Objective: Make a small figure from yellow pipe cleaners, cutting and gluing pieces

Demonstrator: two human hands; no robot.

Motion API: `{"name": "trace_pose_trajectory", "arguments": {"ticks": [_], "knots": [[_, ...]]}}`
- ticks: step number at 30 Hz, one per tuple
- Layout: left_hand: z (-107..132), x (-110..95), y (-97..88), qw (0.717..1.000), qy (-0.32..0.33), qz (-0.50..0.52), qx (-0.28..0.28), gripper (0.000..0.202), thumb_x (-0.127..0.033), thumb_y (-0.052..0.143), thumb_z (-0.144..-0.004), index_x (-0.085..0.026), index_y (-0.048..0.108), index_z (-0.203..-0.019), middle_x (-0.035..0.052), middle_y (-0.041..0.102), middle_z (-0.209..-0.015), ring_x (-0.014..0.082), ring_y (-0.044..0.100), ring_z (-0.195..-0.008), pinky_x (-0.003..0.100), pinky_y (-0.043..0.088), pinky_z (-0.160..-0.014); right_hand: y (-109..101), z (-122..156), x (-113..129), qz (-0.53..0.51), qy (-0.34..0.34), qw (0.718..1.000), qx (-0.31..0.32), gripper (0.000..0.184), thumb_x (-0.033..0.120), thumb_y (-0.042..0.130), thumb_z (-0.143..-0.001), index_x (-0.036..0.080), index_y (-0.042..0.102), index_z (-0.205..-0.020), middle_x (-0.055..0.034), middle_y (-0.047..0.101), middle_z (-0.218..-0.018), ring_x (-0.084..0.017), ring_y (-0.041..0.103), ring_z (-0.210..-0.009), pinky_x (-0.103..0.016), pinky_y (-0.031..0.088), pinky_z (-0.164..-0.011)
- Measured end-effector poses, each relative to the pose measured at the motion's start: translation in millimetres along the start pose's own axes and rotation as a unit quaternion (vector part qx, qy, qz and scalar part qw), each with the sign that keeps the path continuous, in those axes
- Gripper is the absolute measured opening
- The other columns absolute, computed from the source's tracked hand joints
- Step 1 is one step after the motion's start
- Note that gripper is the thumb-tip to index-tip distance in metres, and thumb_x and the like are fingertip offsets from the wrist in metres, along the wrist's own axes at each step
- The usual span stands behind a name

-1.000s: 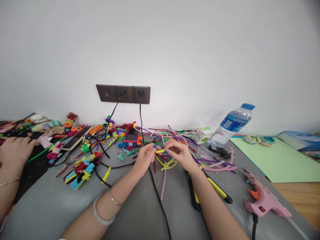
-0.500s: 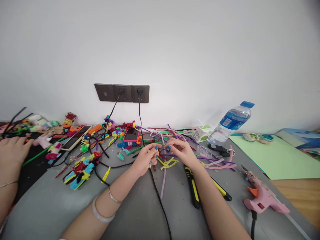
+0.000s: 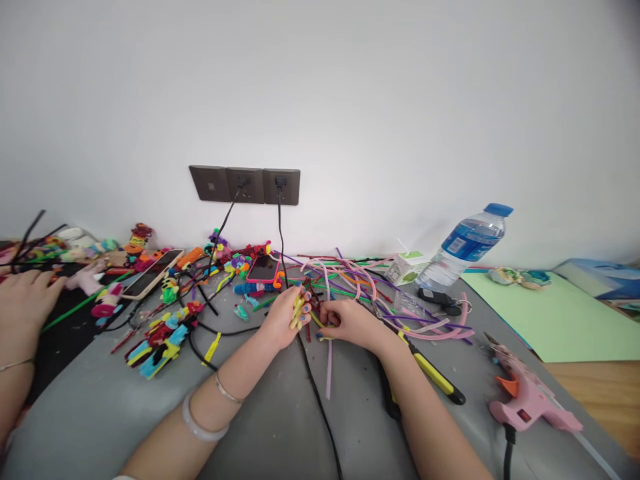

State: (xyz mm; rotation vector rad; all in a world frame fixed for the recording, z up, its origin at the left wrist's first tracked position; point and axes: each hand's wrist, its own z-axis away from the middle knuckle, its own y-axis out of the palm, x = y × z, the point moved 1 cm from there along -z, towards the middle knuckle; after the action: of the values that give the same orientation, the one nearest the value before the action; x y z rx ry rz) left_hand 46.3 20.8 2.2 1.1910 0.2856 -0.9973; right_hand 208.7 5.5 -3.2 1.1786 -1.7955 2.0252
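Observation:
My left hand (image 3: 281,323) is closed around a bunch of short yellow pipe cleaner pieces (image 3: 298,312). Just to its right, my right hand (image 3: 353,324) reaches down to the table with fingers bent in a pinch. At those fingertips is another yellow pipe cleaner piece (image 3: 328,339), mostly covered by the hand. A lilac pipe cleaner (image 3: 329,373) lies lengthwise beneath the right fingers. Under my right forearm are pliers with black and yellow handles (image 3: 434,375), partly hidden.
Loose pipe cleaners (image 3: 367,273), a juice carton (image 3: 406,268) and a tilted water bottle (image 3: 463,243) lie behind my hands. A pink glue gun (image 3: 530,400) sits at right. Finished pipe cleaner figures (image 3: 163,343), phones and black cords fill the left. Another person's hand (image 3: 27,300) rests far left.
My hands have moved apart. The right hand has dropped onto the yellow pieces on the table, while the left has turned, showing the yellow bunch in it.

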Motion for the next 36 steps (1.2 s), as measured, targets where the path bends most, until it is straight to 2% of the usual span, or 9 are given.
{"name": "trace_pose_trajectory", "arguments": {"ticks": [3, 6, 12, 17, 21, 24, 28, 33, 36], "knots": [[-1.0, -0.9, -2.8, 0.999, -0.013, 0.036, 0.013, 0.031, -0.037, 0.068, -0.080, -0.018, 0.045, -0.073, -0.0055, 0.052, -0.065, 0.0046, 0.044, -0.043, 0.017, 0.028, -0.038, -1.1, 1.3, 2.7, 0.006, 0.000, 1.000, 0.006, 0.012, 0.009, 0.062, -0.068, 0.020, 0.057, -0.066, 0.0055, 0.049, -0.056, -0.010, 0.042, -0.051, -0.021, 0.028, -0.050], [-0.7, -2.9, -3.7, 0.997, -0.020, 0.062, 0.031, 0.039, -0.043, 0.065, -0.082, -0.018, 0.040, -0.067, -0.0042, 0.052, -0.066, 0.0055, 0.047, -0.046, 0.017, 0.031, -0.039, -2.4, 0.7, -1.8, -0.049, -0.005, 0.999, 0.006, 0.011, 0.009, 0.054, -0.071, 0.019, 0.053, -0.068, 0.0049, 0.048, -0.060, -0.010, 0.042, -0.054, -0.022, 0.031, -0.052], [0.7, -5.2, 0.7, 0.999, 0.010, 0.032, -0.009, 0.037, -0.039, 0.066, -0.084, -0.017, 0.040, -0.068, -0.0047, 0.052, -0.067, 0.0026, 0.041, -0.043, 0.016, 0.025, -0.037, -2.9, -3.7, -6.9, -0.161, -0.006, 0.985, -0.061, 0.006, 0.017, 0.049, -0.080, 0.019, 0.054, -0.083, 0.0023, 0.053, -0.072, -0.013, 0.046, -0.063, -0.025, 0.036, -0.059], [1.0, -3.5, 0.6, 0.999, 0.026, 0.013, 0.030, 0.034, -0.039, 0.070, -0.080, -0.018, 0.044, -0.075, -0.0088, 0.046, -0.059, 0.0010, 0.027, -0.036, 0.017, 0.018, -0.036, -9.0, -4.4, -3.8, -0.226, -0.026, 0.962, -0.150, 0.006, 0.021, 0.050, -0.084, 0.019, 0.056, -0.085, 0.0033, 0.046, -0.066, -0.012, 0.043, -0.060, -0.025, 0.033, -0.057], [1.6, 0.4, -1.5, 0.997, 0.021, -0.021, 0.065, 0.036, -0.039, 0.077, -0.071, -0.016, 0.051, -0.077, -0.0090, 0.044, -0.059, 0.0003, 0.028, -0.038, 0.017, 0.019, -0.038, -14.4, -3.7, -5.6, -0.287, -0.021, 0.937, -0.199, 0.010, 0.029, 0.054, -0.086, 0.020, 0.055, -0.089, 0.0025, 0.045, -0.068, -0.012, 0.039, -0.057, -0.025, 0.034, -0.052], [2.9, 3.3, -1.1, 0.993, 0.048, -0.062, 0.083, 0.038, -0.037, 0.082, -0.066, -0.014, 0.059, -0.085, -0.0077, 0.047, -0.060, 0.0003, 0.029, -0.039, 0.017, 0.020, -0.039, -14.4, -4.6, -5.1, -0.294, -0.043, 0.933, -0.205, 0.012, 0.032, 0.058, -0.086, 0.020, 0.057, -0.087, 0.0001, 0.050, -0.073, -0.013, 0.044, -0.061, -0.025, 0.037, -0.054], [2.9, 5.9, -0.5, 0.989, 0.076, -0.102, 0.080, 0.035, -0.031, 0.085, -0.061, -0.013, 0.066, -0.086, -0.0105, 0.037, -0.049, 0.0012, 0.024, -0.039, 0.018, 0.018, -0.040, -10.9, -6.3, -2.1, -0.284, -0.058, 0.941, -0.176, 0.013, 0.032, 0.061, -0.083, 0.020, 0.057, -0.083, -0.0004, 0.054, -0.074, -0.014, 0.049, -0.065, -0.027, 0.039, -0.059], [1.2, 4.2, -1.4, 0.990, 0.096, -0.080, 0.059, 0.039, -0.034, 0.087, -0.058, -0.013, 0.068, -0.085, -0.0110, 0.036, -0.046, 0.0013, 0.023, -0.039, 0.017, 0.018, -0.039, -9.4, -6.4, 0.1, -0.318, -0.057, 0.935, -0.144, 0.017, 0.036, 0.064, -0.083, 0.019, 0.058, -0.085, -0.0006, 0.057, -0.074, -0.014, 0.052, -0.066, -0.026, 0.041, -0.059], [0.9, 2.3, -1.6, 0.991, 0.108, -0.060, 0.058, 0.036, -0.033, 0.086, -0.060, -0.014, 0.067, -0.083, -0.0084, 0.046, -0.052, 0.0007, 0.023, -0.038, 0.017, 0.019, -0.037, -10.0, -6.2, -1.8, -0.363, -0.053, 0.919, -0.142, 0.021, 0.040, 0.066, -0.083, 0.020, 0.059, -0.087, -0.0014, 0.058, -0.078, -0.014, 0.054, -0.068, -0.027, 0.045, -0.061]]}}
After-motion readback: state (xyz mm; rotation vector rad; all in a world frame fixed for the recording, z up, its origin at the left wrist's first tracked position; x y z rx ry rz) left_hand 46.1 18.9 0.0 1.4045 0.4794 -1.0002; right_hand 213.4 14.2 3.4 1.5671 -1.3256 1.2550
